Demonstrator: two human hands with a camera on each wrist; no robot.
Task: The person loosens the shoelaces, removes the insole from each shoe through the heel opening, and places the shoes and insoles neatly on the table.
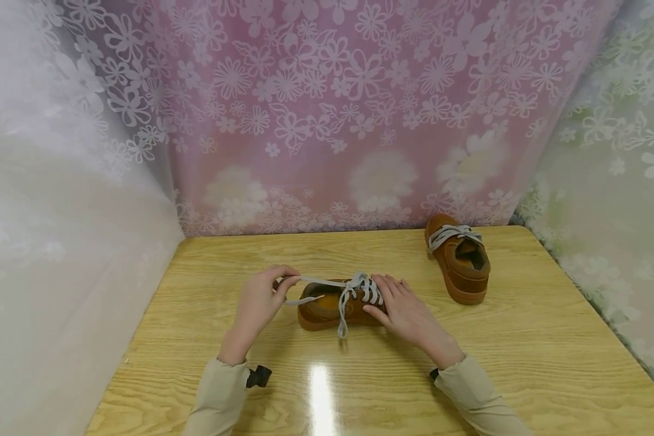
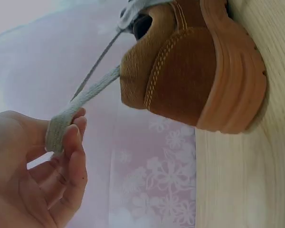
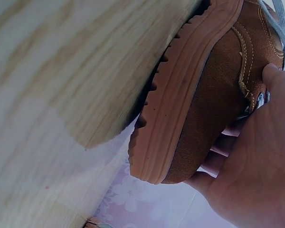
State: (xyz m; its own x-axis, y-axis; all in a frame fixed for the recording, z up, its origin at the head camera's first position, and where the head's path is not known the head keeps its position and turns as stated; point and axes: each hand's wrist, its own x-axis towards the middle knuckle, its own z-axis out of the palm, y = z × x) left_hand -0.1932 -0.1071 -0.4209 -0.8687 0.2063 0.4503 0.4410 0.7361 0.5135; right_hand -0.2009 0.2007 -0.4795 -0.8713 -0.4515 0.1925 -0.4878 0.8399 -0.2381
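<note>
A brown shoe point(image 1: 362, 315) with thick grey laces stands on its sole, heel to the left. Its laces are tied at the top, with one loop hanging over the near side. My left hand point(image 1: 258, 303), just beyond the heel, pinches a grey shoelace point(image 2: 97, 89) between thumb and fingers. That lace stretches back to the knot, and its loose end droops over the shoe's opening. Over the toe lies my right hand point(image 1: 411, 315), thumb on the near side by the eyelets and fingers across to the far side, holding the shoe.
A second brown shoe point(image 1: 453, 259) with grey laces stands at the back right of the wooden table point(image 1: 240, 251), toe pointing away. Flower-patterned cloth point(image 1: 332, 121) hangs behind the table, and more cloth closes in both sides.
</note>
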